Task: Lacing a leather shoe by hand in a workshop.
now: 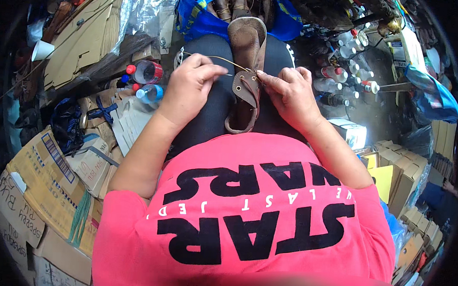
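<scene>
A brown leather shoe (247,34) lies lengthwise between my thighs, with its eyelet flap (246,86) facing up and its opening toward my body. A thin tan lace (220,58) runs from the flap's upper eyelets in an arc to the left, passing behind my left hand. My left hand (193,85) is closed in a pinch left of the shoe, apart from the leather, with the lace at its fingers. On the other side, my right hand (290,92) grips the flap's right edge by the eyelet, thumb and fingers together. The right fingertips hide part of that edge.
Beyond my knees sits a blue bag (193,19) holding brown shoes. Plastic bottles stand on the left (148,72) and several more lie to the right (337,73). Cardboard boxes (49,171) are stacked at left, folded cartons (402,166) at right. A lit lamp (356,134) is near my right forearm.
</scene>
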The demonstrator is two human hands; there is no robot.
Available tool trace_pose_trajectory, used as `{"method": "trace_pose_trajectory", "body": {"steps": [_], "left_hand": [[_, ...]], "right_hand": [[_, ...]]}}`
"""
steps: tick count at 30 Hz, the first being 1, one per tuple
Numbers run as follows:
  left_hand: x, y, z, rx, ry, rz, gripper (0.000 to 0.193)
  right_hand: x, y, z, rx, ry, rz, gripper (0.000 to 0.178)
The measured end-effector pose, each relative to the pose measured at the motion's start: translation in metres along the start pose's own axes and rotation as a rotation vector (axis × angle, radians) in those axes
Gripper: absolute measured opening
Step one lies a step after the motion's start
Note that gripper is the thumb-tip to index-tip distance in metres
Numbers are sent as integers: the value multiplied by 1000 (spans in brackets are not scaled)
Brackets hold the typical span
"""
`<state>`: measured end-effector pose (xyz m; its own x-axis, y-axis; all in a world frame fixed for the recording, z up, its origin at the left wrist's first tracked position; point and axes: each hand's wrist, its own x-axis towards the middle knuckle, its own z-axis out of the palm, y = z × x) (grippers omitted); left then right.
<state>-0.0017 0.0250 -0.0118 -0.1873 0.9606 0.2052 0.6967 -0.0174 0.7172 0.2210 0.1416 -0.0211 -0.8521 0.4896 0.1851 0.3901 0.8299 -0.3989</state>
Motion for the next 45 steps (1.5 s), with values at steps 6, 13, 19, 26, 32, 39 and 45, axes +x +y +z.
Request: {"method": "trace_pose_trajectory", "body": {"steps": [6,13,19,26,32,39,45], "left_hand": [[12,-7,7,144,27,82,20],[21,-13,13,137,-46,74,20],[23,-14,14,166,-96,79,20],[24,-13,19,175,-84,128,20],[36,-25,24,128,-155,162,21],[60,-38,26,50,-281,272,18],[37,-35,19,162,-227,327,24]], "right_hand": [[8,12,-9,114,-90,20,31],[26,38,-20,272,-291,62,28],[34,44,-21,293,-350,88,26],[37,50,-18,332,-322,15,32],[45,62,-12,594,-409,67,39],[53,63,-11,665,-469,64,34],[36,52,-15,498,-376,97,31]]}}
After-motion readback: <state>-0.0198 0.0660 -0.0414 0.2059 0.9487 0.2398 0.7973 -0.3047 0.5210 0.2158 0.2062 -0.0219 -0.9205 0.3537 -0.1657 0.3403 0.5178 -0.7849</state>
